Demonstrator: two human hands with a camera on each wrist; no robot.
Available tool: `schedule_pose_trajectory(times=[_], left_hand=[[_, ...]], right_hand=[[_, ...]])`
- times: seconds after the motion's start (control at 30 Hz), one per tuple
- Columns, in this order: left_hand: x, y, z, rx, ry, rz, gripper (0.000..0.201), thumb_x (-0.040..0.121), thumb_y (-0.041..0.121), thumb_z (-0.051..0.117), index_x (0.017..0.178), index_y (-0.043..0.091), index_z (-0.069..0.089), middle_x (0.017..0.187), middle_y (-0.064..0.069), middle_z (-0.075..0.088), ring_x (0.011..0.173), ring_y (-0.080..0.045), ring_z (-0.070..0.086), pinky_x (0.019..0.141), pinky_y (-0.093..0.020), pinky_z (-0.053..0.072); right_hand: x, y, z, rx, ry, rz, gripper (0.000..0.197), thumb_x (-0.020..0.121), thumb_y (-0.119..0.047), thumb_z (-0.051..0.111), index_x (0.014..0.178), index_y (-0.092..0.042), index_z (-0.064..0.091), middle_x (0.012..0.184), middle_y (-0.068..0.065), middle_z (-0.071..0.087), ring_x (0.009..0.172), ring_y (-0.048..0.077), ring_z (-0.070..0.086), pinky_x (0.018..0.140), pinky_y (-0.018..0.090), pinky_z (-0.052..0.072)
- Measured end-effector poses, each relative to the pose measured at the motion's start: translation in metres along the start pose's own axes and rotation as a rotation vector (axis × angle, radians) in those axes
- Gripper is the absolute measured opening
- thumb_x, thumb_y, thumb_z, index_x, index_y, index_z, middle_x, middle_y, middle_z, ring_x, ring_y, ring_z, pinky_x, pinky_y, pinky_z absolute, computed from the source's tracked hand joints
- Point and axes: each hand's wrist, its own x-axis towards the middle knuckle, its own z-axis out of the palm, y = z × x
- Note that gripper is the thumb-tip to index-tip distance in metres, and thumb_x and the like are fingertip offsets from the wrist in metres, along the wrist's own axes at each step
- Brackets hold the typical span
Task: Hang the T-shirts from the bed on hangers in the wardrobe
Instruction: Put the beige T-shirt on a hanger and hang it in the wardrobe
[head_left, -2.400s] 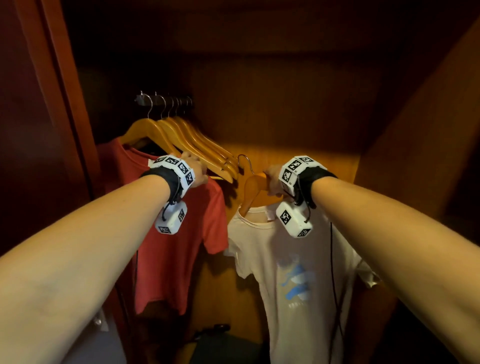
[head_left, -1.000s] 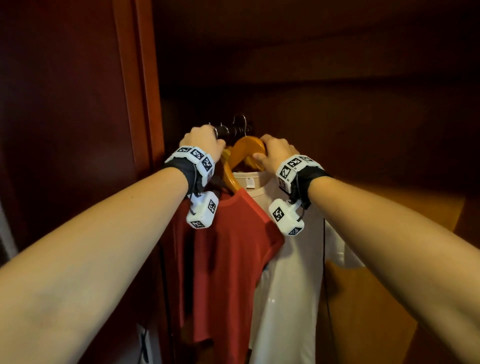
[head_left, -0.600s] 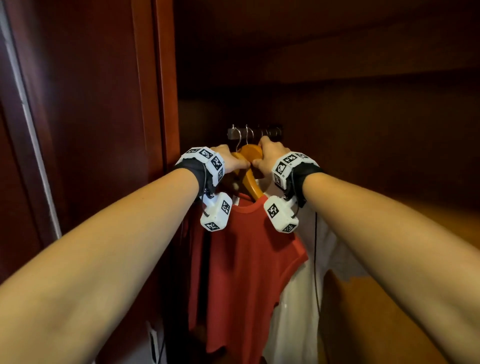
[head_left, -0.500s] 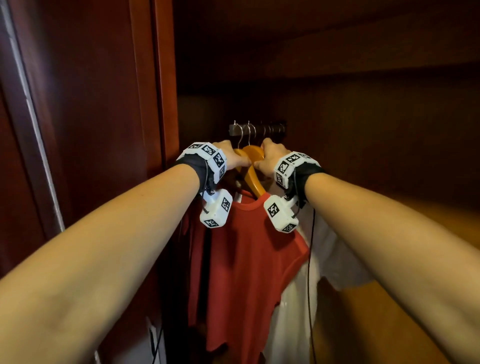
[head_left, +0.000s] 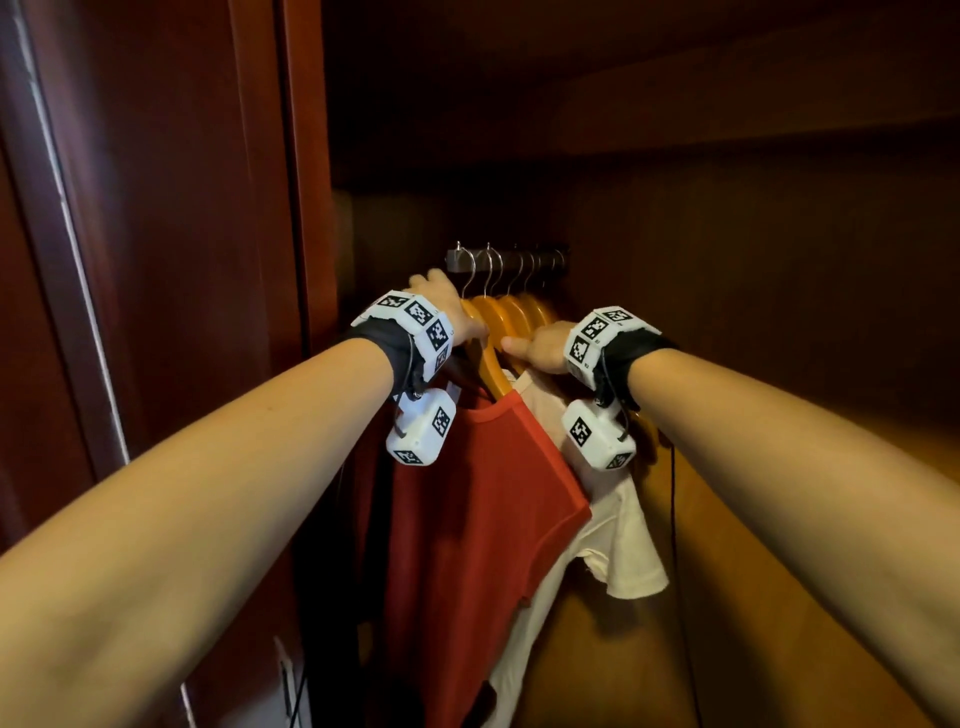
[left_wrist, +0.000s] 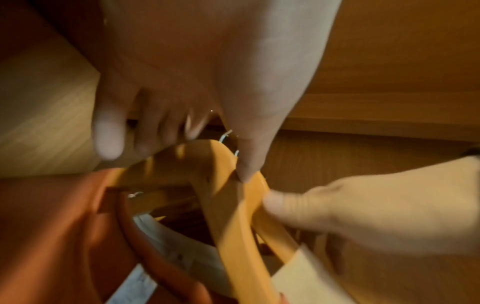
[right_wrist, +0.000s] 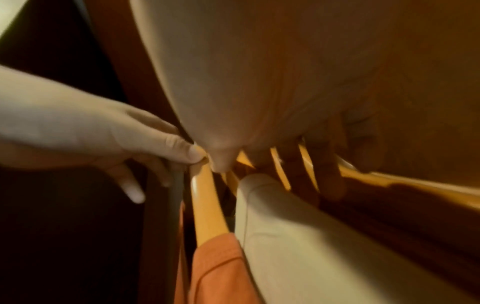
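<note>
Head view shows my left hand (head_left: 451, 312) and right hand (head_left: 540, 349) pinching the hangers (head_left: 511, 317) on the far rail (head_left: 506, 259), red T-shirt (head_left: 483, 519) and cream T-shirt (head_left: 623, 540) already hung — looks like spacing them, then letting go gently.

No words, brand names or numbers can be read anywhere. The only signs are black-and-white square coded markers, printed on the white wristband (head_left: 415, 325) and the white camera block (head_left: 422, 432) on the left, and on the matching white wristband (head_left: 597, 332) and white block (head_left: 597, 434) on the right.
</note>
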Motion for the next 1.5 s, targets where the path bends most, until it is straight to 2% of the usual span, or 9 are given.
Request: schedule_pose_trajectory(times=[0.1,0.27,0.43,0.57,0.67,0.8,1.1,1.27,1.5], left_hand=[[-0.006,0.003,-0.005,0.038,0.161,0.089,0.063,0.085,0.049,0.069,0.127,0.008,0.050,0.124,-0.014,0.059,0.113,-0.036,0.060,0.084,-0.040,0.047],[-0.017,0.019,-0.007,0.029,0.134,0.458,0.022,0.087,0.043,0.061,0.093,0.022,0.064,0.092,0.000,0.064,0.089,-0.026,0.064,0.074,-0.034,0.049],[-0.011,0.021,0.012,0.203,-0.126,0.630,0.054,0.081,0.063,0.052,0.121,0.028,0.062,0.117,0.003,0.062,0.115,-0.021,0.056,0.090,-0.043,0.051],[-0.008,0.014,0.021,0.319,-0.059,0.710,0.040,0.093,0.052,0.055,0.124,0.029,0.065,0.132,0.003,0.053,0.132,-0.018,0.040,0.097,-0.040,0.043],[-0.005,0.009,0.024,0.337,-0.059,0.720,0.039,0.092,0.051,0.056,0.125,0.032,0.066,0.138,0.002,0.049,0.135,-0.018,0.037,0.099,-0.040,0.042],[-0.003,0.007,0.028,0.318,-0.081,0.721,0.042,0.091,0.051,0.058,0.129,0.032,0.064,0.144,0.004,0.046,0.140,-0.019,0.033,0.106,-0.046,0.042],[-0.003,0.009,0.031,0.163,-0.110,0.704,0.032,0.086,0.046,0.063,0.110,0.029,0.074,0.135,0.000,0.054,0.131,-0.020,0.044,0.104,-0.047,0.044],[-0.003,0.009,0.025,0.009,-0.096,0.664,0.023,0.086,0.041,0.062,0.102,0.031,0.073,0.112,0.002,0.067,0.106,-0.022,0.062,0.086,-0.039,0.053],[-0.012,0.018,0.014,-0.307,-0.073,0.590,0.031,0.090,0.034,0.061,0.116,0.018,0.064,0.116,-0.006,0.067,0.108,-0.028,0.061,0.086,-0.036,0.049]], right_hand=[[-0.002,0.005,-0.002,0.182,0.072,0.007,0.067,0.102,-0.059,0.031,0.144,-0.011,0.049,0.150,0.015,0.046,0.134,0.032,0.046,0.110,0.044,0.037],[-0.001,0.009,0.000,0.170,0.005,0.049,0.038,0.107,-0.019,0.035,0.133,0.001,0.054,0.136,0.017,0.056,0.120,0.033,0.056,0.098,0.037,0.043],[0.001,0.022,0.013,0.364,-0.111,0.061,0.030,0.101,-0.034,0.051,0.090,-0.007,0.056,0.101,0.018,0.060,0.088,0.031,0.057,0.083,0.041,0.050],[0.000,0.026,0.017,0.415,-0.153,0.105,0.055,0.098,-0.045,0.054,0.129,0.000,0.052,0.125,0.019,0.056,0.116,0.036,0.057,0.104,0.048,0.045],[-0.001,0.032,0.014,0.236,-0.057,0.079,0.052,0.100,-0.043,0.053,0.135,-0.006,0.054,0.130,0.013,0.057,0.115,0.028,0.055,0.094,0.035,0.043],[0.005,0.049,0.015,0.301,0.092,0.105,0.043,0.089,-0.051,0.065,0.118,-0.019,0.061,0.106,0.006,0.061,0.093,0.023,0.057,0.083,0.037,0.047],[-0.031,0.049,0.003,0.286,0.331,0.112,0.039,0.094,-0.054,0.056,0.093,-0.016,0.066,0.083,0.002,0.064,0.070,0.019,0.060,0.057,0.030,0.042],[-0.058,0.048,-0.005,0.175,0.370,0.156,0.040,0.092,-0.058,0.055,0.091,-0.020,0.067,0.083,0.001,0.066,0.073,0.021,0.063,0.062,0.032,0.048],[-0.097,0.052,-0.012,0.097,0.527,0.250,0.035,0.094,-0.057,0.053,0.085,-0.024,0.062,0.078,-0.001,0.065,0.069,0.019,0.063,0.057,0.031,0.044]])
